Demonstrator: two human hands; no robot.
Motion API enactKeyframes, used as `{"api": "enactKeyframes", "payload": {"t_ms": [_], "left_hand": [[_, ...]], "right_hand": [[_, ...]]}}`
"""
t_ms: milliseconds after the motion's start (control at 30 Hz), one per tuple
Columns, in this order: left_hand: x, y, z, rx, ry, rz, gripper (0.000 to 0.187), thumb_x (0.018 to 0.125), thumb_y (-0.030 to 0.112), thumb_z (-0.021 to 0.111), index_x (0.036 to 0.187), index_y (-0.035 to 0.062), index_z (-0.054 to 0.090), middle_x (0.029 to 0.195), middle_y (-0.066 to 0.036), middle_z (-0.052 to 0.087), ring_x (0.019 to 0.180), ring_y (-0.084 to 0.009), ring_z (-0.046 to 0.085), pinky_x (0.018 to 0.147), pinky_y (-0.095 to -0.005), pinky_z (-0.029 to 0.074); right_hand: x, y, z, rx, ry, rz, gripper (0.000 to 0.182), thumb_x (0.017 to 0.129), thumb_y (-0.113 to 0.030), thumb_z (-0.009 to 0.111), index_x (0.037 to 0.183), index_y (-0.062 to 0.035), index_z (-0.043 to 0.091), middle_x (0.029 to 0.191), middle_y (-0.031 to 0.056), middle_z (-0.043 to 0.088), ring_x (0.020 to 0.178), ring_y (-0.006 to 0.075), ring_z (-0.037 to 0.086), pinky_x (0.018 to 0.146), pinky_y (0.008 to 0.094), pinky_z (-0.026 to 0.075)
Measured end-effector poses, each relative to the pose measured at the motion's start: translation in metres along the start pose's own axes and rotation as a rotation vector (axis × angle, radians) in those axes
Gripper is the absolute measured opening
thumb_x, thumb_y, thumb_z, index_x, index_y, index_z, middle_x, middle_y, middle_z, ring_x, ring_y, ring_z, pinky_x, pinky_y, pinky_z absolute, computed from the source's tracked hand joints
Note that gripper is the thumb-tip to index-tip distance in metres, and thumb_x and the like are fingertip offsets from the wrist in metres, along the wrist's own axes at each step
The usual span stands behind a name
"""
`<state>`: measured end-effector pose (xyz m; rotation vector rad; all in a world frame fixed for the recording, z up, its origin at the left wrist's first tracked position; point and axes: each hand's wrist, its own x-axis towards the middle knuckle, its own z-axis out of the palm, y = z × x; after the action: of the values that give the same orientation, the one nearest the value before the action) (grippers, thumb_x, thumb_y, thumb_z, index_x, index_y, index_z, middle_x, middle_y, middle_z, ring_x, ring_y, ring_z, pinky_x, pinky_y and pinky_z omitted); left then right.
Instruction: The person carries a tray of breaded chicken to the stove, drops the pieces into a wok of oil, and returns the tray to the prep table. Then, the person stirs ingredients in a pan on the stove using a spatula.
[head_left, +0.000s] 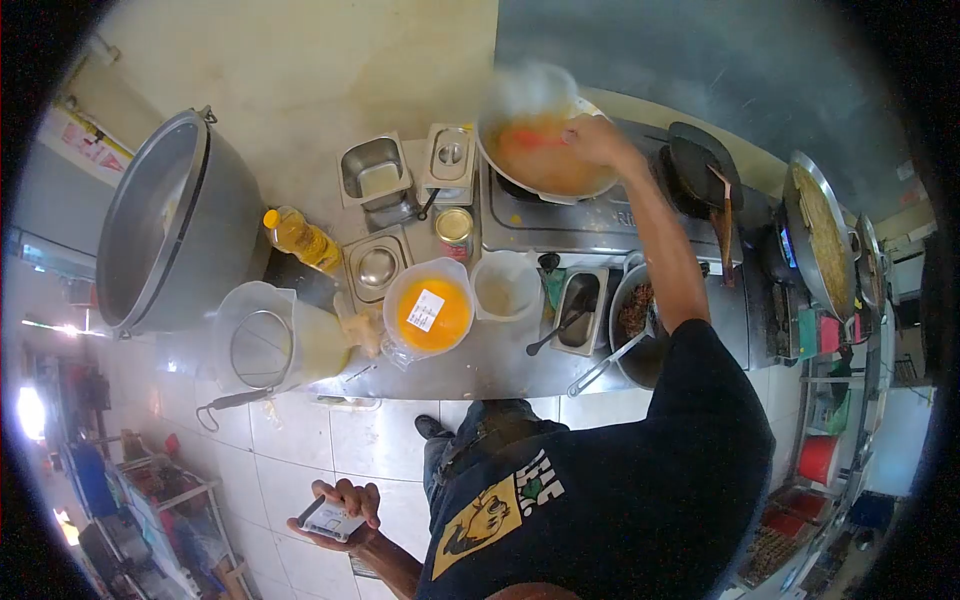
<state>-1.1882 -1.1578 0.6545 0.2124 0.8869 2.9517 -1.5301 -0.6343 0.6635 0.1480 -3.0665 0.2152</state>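
My right hand [597, 140] reaches over a wide pan [568, 199] on the stove and is closed around a red utensil [535, 138] that dips into the orange-brown food. Steam blurs the utensil's far end, so its shape is hidden. Low at the left, over the floor, my left hand [352, 508] is wrapped around a flat, phone-like device [331, 519] with a pale face. On the stove, a dark pan [692, 160] with a wooden spatula [722, 235] stands to the right of the steaming pan.
A big metal pot [225, 190] stands at left beside an oil bottle [300, 238]. Along the counter are a strainer [262, 350] on a tub, an orange-filled container [450, 310], a can [454, 228], steel trays [578, 305] and a pot with a long handle [625, 345].
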Motion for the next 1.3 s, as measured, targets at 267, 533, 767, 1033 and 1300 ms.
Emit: {"api": "enactKeyframes", "payload": {"t_ms": [267, 533, 767, 1033, 1300], "left_hand": [[-0.008, -0.001, 0.001, 0.011, 0.019, 0.018, 0.078, 0.083, 0.072, 0.026, 0.111, 0.0046, 0.052, 0.060, -0.007, 0.039, 0.035, -0.0155, 0.028, 0.041, -0.0308, 0.029], [-0.024, -0.001, 0.000, -0.071, 0.148, 0.072, 0.077, 0.082, 0.073, 0.028, 0.098, 0.0016, 0.053, 0.058, -0.009, 0.044, 0.034, -0.0210, 0.045, 0.038, -0.0300, 0.029], [-0.027, 0.000, 0.000, -0.034, 0.004, 0.073, 0.079, 0.083, 0.072, 0.026, 0.108, 0.0017, 0.052, 0.062, -0.009, 0.044, 0.032, -0.0172, 0.033, 0.040, -0.0307, 0.032], [-0.030, 0.003, 0.003, 0.011, -0.002, 0.079, 0.078, 0.084, 0.071, 0.026, 0.108, 0.0019, 0.052, 0.063, -0.010, 0.044, 0.031, -0.0175, 0.031, 0.040, -0.0308, 0.032], [-0.040, 0.003, -0.001, -0.025, 0.135, 0.117, 0.071, 0.085, 0.069, 0.027, 0.095, 0.0014, 0.048, 0.059, -0.009, 0.042, 0.032, -0.0202, 0.041, 0.038, -0.0316, 0.033]], "right_hand": [[0.000, -0.035, 0.028, 0.080, -0.026, -0.007, 0.029, 0.080, -0.030, 0.054, 0.085, -0.0040, 0.066, 0.090, 0.0199, 0.063, 0.085, 0.0363, 0.060, 0.075, 0.0443, 0.045], [-0.004, -0.057, 0.025, 0.061, -0.253, -0.032, 0.022, 0.079, -0.019, 0.051, 0.081, -0.0018, 0.065, 0.076, 0.0199, 0.061, 0.071, 0.0373, 0.058, 0.065, 0.0443, 0.045], [-0.007, -0.055, 0.013, 0.154, -0.232, -0.064, 0.022, 0.079, -0.018, 0.050, 0.082, -0.0025, 0.066, 0.080, 0.0194, 0.063, 0.074, 0.0349, 0.060, 0.067, 0.0430, 0.046], [0.000, -0.053, 0.016, 0.130, -0.149, -0.085, 0.020, 0.077, -0.018, 0.053, 0.083, -0.0036, 0.066, 0.081, 0.0192, 0.063, 0.077, 0.0335, 0.062, 0.067, 0.0430, 0.046], [0.009, -0.048, 0.021, 0.074, 0.065, 0.076, 0.018, 0.076, -0.015, 0.053, 0.080, -0.0033, 0.065, 0.082, 0.0191, 0.063, 0.077, 0.0344, 0.061, 0.069, 0.0437, 0.046]]}}
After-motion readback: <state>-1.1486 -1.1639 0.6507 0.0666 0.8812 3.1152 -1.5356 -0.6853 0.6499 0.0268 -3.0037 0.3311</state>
